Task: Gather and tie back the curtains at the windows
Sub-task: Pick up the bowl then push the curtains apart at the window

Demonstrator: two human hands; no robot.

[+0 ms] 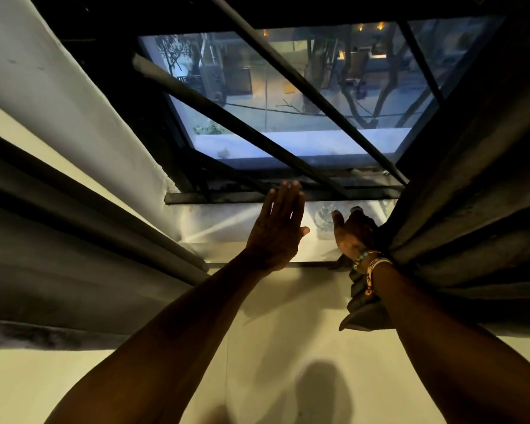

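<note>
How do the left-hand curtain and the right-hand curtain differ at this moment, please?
The right curtain is bunched into tight folds, while the left curtain hangs loose. The right hand presses against the right curtain; the left hand, flat and open, touches neither curtain. Both curtains are dark grey.

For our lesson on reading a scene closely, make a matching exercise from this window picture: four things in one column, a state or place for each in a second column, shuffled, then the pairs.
Column 1
1. left hand
2. right hand
3. right curtain
4. glass jar

Column 2
A. standing on the sill, between the two hands
B. flat and open, fingers stretched toward the window frame
C. bunched into folds at the window's right side
D. pressed against gathered fabric, wristbands just behind it

Pairs: 1-B, 2-D, 3-C, 4-A
</note>
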